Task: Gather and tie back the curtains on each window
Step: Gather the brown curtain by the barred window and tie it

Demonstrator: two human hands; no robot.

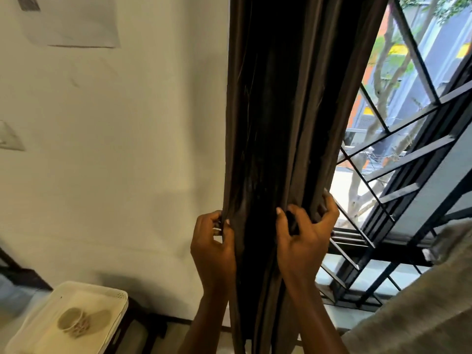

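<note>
Curtain (281,123), bunched into one dark column, hangs at 12 o'clock. Left hand (213,249) pinches its 9 o'clock edge; right hand (304,233) grips its 3 o'clock edge, near window grille (411,159).

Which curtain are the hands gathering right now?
The dark brown curtain beside the wall: the left hand and right hand both grip its folds. The grey curtain at lower right hangs untouched.

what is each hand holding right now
Left hand: pinches the left edge of the dark curtain.
Right hand: grips the curtain's right-side folds.
</note>
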